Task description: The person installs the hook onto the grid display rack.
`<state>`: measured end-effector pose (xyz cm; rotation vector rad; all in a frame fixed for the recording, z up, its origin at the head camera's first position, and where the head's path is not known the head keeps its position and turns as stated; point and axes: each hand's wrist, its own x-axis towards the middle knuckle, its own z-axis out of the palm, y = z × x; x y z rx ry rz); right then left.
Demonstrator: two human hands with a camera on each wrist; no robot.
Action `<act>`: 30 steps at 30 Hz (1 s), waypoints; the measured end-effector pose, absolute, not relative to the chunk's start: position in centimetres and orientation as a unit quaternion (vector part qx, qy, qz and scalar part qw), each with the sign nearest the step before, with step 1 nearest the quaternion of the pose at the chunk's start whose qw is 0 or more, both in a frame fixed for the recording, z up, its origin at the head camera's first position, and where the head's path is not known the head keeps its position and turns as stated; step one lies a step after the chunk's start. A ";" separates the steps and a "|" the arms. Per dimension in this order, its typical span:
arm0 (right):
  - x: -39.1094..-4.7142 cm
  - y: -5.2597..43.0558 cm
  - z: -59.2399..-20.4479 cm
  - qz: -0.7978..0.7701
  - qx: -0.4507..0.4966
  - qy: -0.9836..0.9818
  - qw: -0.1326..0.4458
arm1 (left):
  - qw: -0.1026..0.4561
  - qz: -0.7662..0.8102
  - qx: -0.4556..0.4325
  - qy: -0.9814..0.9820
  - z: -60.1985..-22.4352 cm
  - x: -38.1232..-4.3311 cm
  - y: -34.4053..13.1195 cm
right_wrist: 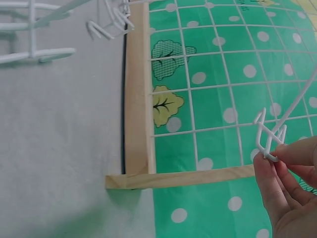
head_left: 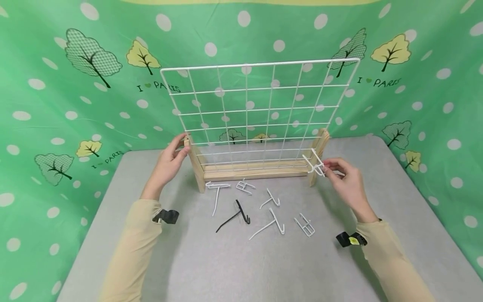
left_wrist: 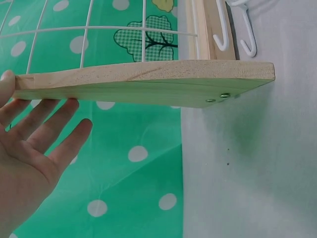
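Observation:
A white wire grid panel [head_left: 260, 64] stands leaning back in a wooden stand [head_left: 256, 173]. My left hand [head_left: 166, 165] holds the top of the stand's left post [head_left: 194, 163]; in the left wrist view the thumb lies on one face and the fingertips touch the other. Beside the right post [head_left: 320, 144], my right hand [head_left: 349, 184] pinches a white wire hook [head_left: 318, 158] between thumb and fingers. That hook is in front of the grid in the head view, its long prong [right_wrist: 297, 99] pointing away from the fingers. Whether it touches the grid I cannot tell.
Several loose hooks lie on the grey table [head_left: 226, 268] before the stand. Among them are a black hook [head_left: 241, 209], a long white hook [head_left: 216, 201] and a small white wire bracket [head_left: 305, 226]. A green dotted curtain [head_left: 211, 25] surrounds the table's back and sides.

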<state>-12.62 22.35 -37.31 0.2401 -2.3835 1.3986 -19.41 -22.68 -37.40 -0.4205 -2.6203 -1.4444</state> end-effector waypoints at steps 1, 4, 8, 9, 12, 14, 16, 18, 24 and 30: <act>-12.6 22.3 -37.1 0.498 0.085 -0.843 0.184 | 0.060 -0.477 -0.138 -0.866 -37.4 -19.4 -22.7; -12.7 22.2 -36.8 0.513 0.087 -0.832 0.192 | 0.058 -0.480 -0.138 -0.865 -37.5 -19.3 -22.8; -13.1 22.2 -36.6 0.536 0.090 -0.815 0.202 | 0.050 -0.486 -0.136 -0.862 -36.1 -18.5 -22.2; -13.3 22.2 -36.5 0.543 0.091 -0.809 0.205 | 0.048 -0.487 -0.138 -0.861 -35.7 -18.3 -22.0; -13.7 22.6 -36.8 0.558 0.091 -0.796 0.216 | 0.047 -0.492 -0.143 -0.858 -35.6 -18.4 -21.9; -14.2 23.0 -37.3 0.563 0.091 -0.791 0.223 | 0.051 -0.493 -0.146 -0.856 -36.6 -19.1 -22.3; -14.8 23.4 -37.9 0.562 0.086 -0.791 0.226 | 0.054 -0.495 -0.145 -0.855 -37.4 -19.6 -22.7; -15.2 23.8 -38.3 0.560 0.080 -0.792 0.228 | 0.057 -0.493 -0.144 -0.856 -37.5 -19.6 -22.8; -15.5 24.0 -37.9 0.576 0.071 -0.780 0.233 | 0.061 -0.482 -0.143 -0.862 -37.6 -19.4 -22.7; -15.7 23.9 -36.8 0.589 0.082 -0.764 0.251 | 0.057 -0.484 -0.135 -0.863 -37.7 -19.5 -22.6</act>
